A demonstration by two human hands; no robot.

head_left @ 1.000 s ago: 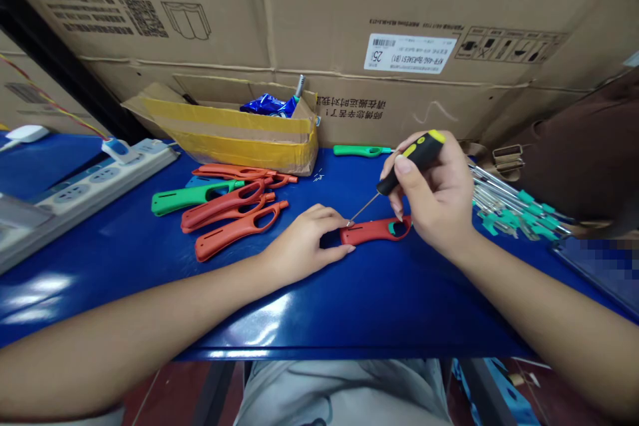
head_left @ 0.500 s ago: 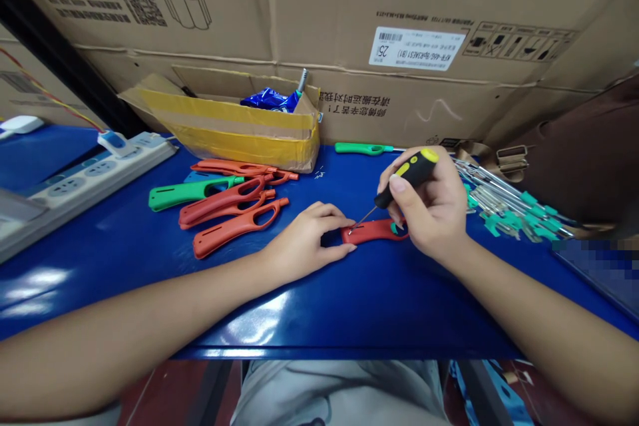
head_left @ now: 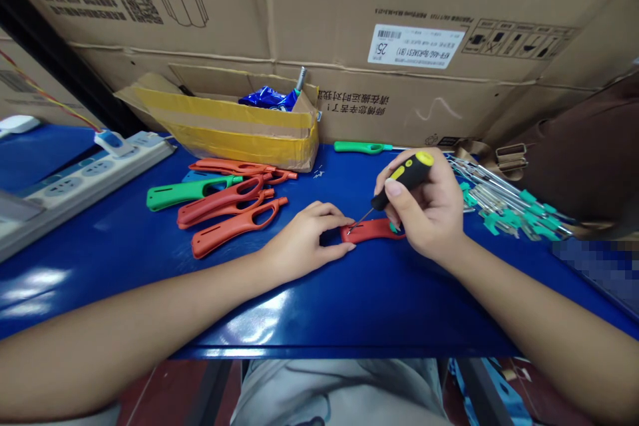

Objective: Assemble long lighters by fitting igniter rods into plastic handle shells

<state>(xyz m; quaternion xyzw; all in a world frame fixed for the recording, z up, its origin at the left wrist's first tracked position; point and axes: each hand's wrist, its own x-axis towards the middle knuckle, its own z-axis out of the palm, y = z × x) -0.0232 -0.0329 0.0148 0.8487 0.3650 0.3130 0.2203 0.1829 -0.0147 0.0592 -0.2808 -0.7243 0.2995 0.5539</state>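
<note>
Right hand (head_left: 432, 213): closed round a black-and-yellow screwdriver (head_left: 407, 177), its thin shaft angled onto a red plastic looped handle (head_left: 374, 231) laid flat on the glossy blue tabletop (head_left: 374, 313). Left hand (head_left: 299, 239): narrowed, the handle's left end held between thumb and fingers. Progress, as judged: one handle in work; several orange-red plastic handles (head_left: 237, 229), left, and silvery metal rods with teal fittings (head_left: 514, 206), right, are left unjoined. Obscured: the red handle's right end, by the right hand. Whether the screwdriver's tip is seated cannot be told.
</note>
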